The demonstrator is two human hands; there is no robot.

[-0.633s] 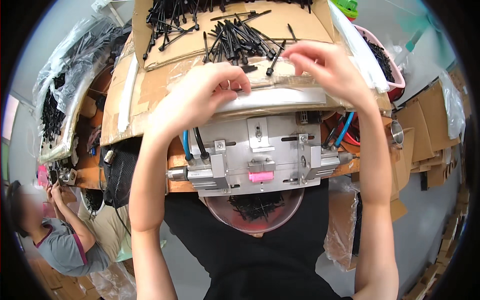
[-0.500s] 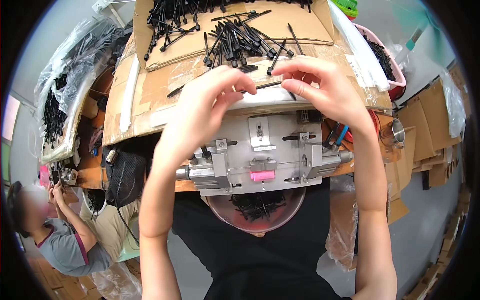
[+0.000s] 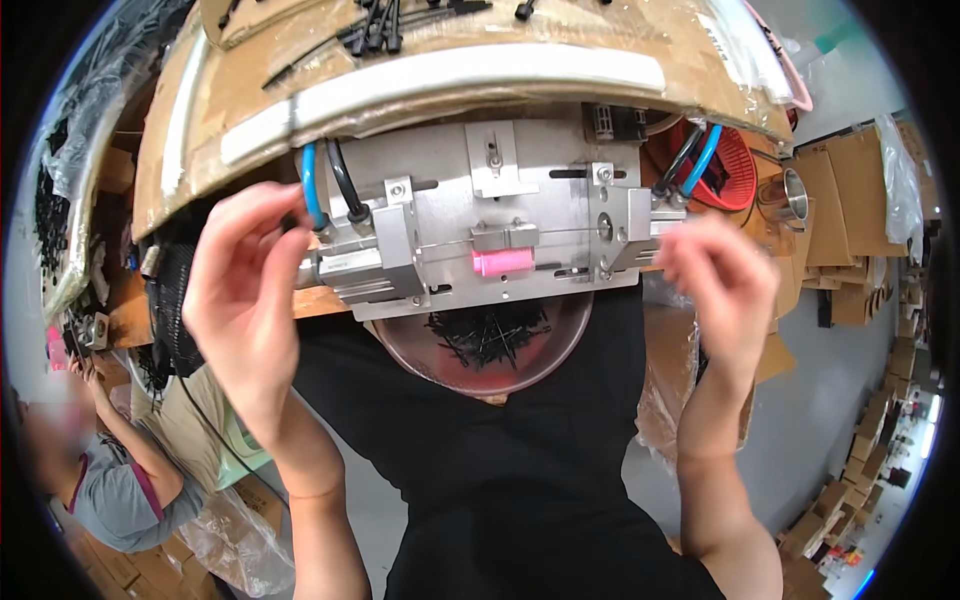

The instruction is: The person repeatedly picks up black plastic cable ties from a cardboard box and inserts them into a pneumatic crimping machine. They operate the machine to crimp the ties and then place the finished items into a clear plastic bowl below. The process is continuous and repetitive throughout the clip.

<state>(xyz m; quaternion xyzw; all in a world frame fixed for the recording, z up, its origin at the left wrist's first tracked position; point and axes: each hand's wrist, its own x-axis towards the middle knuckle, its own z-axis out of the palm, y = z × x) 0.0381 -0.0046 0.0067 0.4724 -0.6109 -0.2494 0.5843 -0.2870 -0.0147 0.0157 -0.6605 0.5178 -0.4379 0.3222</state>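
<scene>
Left hand (image 3: pixel 245 290) and right hand (image 3: pixel 722 285) hover empty, fingers loosely apart, flanking the grey metal clamping fixture (image 3: pixel 480 225) at the cardboard-covered counter (image 3: pixel 300 60); its pink cylindrical part (image 3: pixel 503 263) sits centred above the round metal bowl of black pieces (image 3: pixel 485 345). Fingers near the side blocks risk being pinched.

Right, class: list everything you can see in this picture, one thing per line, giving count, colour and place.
metal jig: one, silver, centre
pink block: one, on the jig front
bowl: one, reddish, below the jig, holding black parts
air hoses: blue, at both jig ends
cardboard sheet: brown, top, with black parts
red basket: one, right
cardboard stacks: brown, far right
co-worker: one, lower left
left hand: raised by the jig's left end
right hand: raised by its right end
</scene>
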